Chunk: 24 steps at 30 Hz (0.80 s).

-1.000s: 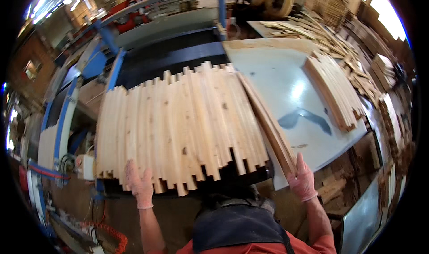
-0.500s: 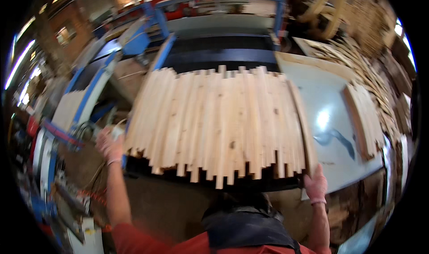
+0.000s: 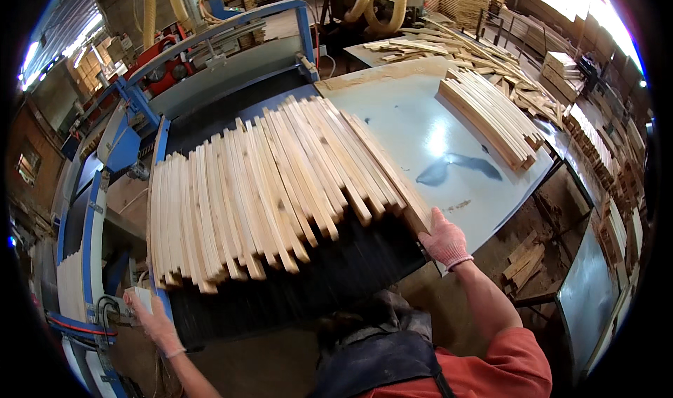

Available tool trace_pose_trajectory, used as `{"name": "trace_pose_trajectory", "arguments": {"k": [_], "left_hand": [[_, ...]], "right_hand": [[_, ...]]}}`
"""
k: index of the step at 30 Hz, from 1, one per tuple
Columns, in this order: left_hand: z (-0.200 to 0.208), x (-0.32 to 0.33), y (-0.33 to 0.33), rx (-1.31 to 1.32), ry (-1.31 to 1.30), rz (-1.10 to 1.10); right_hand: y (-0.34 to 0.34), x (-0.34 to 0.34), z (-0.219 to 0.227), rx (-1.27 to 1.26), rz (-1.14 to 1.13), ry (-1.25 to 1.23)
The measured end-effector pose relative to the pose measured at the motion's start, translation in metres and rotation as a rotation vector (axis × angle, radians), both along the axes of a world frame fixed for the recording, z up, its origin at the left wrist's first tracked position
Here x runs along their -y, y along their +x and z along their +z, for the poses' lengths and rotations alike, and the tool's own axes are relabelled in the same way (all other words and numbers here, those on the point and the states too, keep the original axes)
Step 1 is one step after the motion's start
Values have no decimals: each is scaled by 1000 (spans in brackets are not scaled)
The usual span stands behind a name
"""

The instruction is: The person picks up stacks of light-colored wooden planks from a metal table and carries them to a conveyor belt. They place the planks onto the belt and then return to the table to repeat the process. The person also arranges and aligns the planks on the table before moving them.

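A wide layer of pale wooden strips lies side by side on a black conveyor belt, with uneven near ends. Along the right side of the layer runs a longer wooden board. My right hand, in a pinkish work glove, is closed on the near end of this board. My left hand, gloved too, is at the belt's left side. Its fingers are stretched out against a small white box on the machine frame; the fingertips are partly hidden.
To the right, a shiny metal-topped table carries a stack of strips. Loose wood pieces are heaped behind it. A blue machine frame spans the belt's far end. At left stands a second blue-edged conveyor.
My view has turned to the right. The strips have moved away along the belt, baring more black belt at the near end. Both hands stay at the belt's sides.
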<state>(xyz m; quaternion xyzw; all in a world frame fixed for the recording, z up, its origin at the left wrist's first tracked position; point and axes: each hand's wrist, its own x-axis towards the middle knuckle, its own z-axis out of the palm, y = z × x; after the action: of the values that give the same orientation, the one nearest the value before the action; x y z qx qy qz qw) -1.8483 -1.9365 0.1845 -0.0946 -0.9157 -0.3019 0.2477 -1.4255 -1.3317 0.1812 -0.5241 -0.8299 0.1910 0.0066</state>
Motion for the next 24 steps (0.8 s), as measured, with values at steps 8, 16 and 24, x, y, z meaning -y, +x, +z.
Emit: {"name": "trace_pose_trajectory", "arguments": {"k": [8,16,24], "left_hand": [[-8,-225,152,492,692,-700],[-42,-411,247,831,655,-1079],[-61,-606,305,666,336,-1021]], "right_hand": [[26,-16,-22,-100,-11,89],[57,-79,-4,-29,22,27],[120,-165,37,-139,186,-180]]}}
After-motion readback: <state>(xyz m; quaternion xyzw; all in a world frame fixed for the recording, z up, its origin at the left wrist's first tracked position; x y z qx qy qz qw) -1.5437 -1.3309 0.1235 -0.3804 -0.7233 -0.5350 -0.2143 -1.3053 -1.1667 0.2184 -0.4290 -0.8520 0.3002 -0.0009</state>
